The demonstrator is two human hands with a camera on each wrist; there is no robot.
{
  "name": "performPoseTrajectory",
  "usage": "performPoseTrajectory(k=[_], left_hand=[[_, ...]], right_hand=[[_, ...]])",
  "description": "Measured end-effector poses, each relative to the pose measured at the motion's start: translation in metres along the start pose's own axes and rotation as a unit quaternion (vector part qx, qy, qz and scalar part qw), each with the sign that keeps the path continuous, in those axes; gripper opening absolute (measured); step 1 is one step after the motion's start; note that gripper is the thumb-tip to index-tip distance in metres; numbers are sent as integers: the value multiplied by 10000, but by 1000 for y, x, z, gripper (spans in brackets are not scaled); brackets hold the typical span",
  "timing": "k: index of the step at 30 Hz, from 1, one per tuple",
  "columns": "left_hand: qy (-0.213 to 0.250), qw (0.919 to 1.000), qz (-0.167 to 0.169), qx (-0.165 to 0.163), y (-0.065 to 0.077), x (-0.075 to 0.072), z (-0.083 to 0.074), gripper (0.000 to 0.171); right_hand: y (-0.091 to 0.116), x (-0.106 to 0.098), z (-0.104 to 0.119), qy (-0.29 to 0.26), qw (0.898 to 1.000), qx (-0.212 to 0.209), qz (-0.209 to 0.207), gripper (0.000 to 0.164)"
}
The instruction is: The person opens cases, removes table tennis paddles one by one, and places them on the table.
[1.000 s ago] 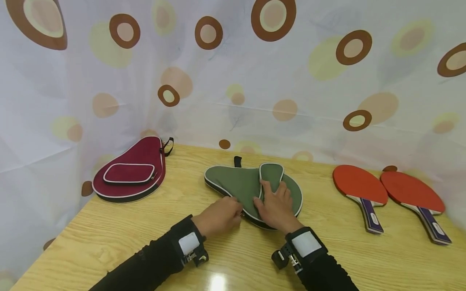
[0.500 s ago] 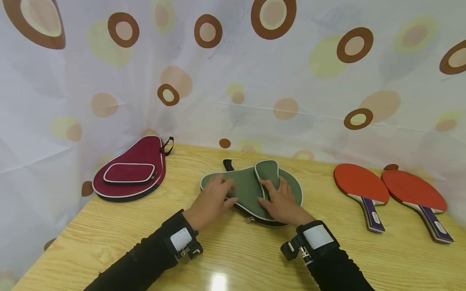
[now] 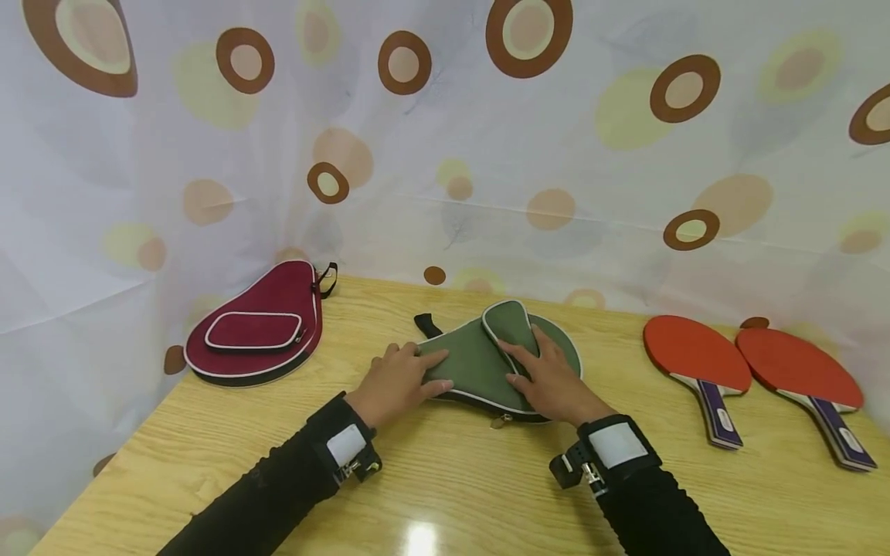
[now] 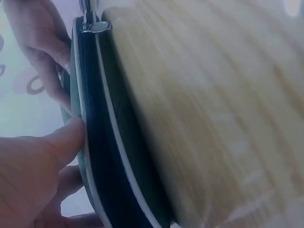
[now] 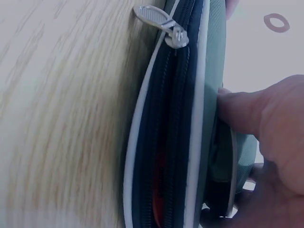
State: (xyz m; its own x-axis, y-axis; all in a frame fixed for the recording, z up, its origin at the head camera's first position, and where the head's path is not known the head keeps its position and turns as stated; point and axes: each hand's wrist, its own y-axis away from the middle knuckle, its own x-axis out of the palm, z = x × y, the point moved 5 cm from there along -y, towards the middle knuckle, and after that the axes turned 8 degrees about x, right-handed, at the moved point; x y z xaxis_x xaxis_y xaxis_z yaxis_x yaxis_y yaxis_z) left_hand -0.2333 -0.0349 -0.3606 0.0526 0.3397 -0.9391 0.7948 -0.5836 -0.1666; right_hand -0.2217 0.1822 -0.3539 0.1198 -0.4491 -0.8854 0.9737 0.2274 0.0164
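A green, white-piped table tennis bat case [image 3: 469,363] lies on the table. My left hand [image 3: 392,386] rests on its narrow end, fingers spread and thumb along the near edge. On the wide end, my right hand [image 3: 556,378] presses down, its fingers about the small raised pocket [image 3: 510,320]. A metal zip pull [image 5: 154,16] hangs at the case's near side. Below it in the right wrist view the zip teeth stand apart, with something red [image 5: 159,190] showing inside. Toward the left hand, the zip [image 4: 92,104] looks closed.
Two red table tennis bats [image 3: 698,353] [image 3: 799,369] with purple handles lie at the right. At the back left stands a maroon bat case [image 3: 260,301] with a black strap. A patterned cloth [image 3: 445,154] hangs behind the wooden table [image 3: 452,494].
My left hand has left the zip pull's area and moved left onto the case's narrow end. The case has turned slightly, and its strap has shifted left. My right hand stays on the wide end.
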Motion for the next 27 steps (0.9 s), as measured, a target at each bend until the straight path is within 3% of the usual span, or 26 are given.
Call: performPoseTrajectory(k=[11,20,22,27], left_hand=[[-1000,9913,-565,638,5,-3,-13,50],[-981,9908,-636,676,8,-3,-20,45],[-1001,9908,-624,668,7,-3,-20,45],[-1107,9908,-528,578,7,-1,-19,46]], right_hand=[[-4,-5,3,361,9987,-58,-357,49],[-1,-3,1,493,9928,19,-1096,43],[3,-3,0,348,9932,131,-1099,43],[11,-1,2,-11,9959,628,-645,55]])
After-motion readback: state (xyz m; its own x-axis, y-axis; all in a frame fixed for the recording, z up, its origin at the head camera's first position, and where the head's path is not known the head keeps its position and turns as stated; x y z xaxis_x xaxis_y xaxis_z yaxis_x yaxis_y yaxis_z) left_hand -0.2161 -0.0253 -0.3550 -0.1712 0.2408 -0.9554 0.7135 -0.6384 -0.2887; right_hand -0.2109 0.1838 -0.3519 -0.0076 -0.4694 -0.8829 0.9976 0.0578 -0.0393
